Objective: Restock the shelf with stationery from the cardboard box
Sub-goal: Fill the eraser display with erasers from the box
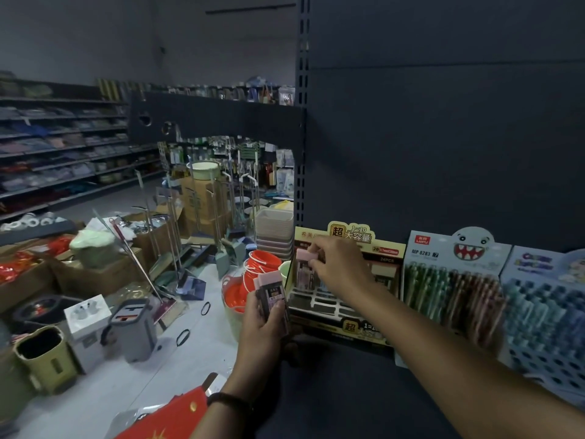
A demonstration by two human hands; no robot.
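A yellow and black display box (342, 307) with a white slotted tray stands on the dark shelf (348, 391). My right hand (340, 267) reaches over its back rows and pinches a pink-capped stationery piece (305, 255) at the box's top left. My left hand (264, 324) grips a small stack of the same pink-capped pieces (272, 294) just left of the box, at the shelf's edge. Some pieces stand in the tray's back left slots; the front slots show empty. No cardboard stock box is plainly identifiable near my hands.
Right of the display box stand a pen display with a monster face (452, 280) and a blue pen display (544, 315). Orange buckets (253, 274) sit left of the shelf. Mop buckets (134, 327), brooms and cardboard cartons (95, 274) crowd the floor.
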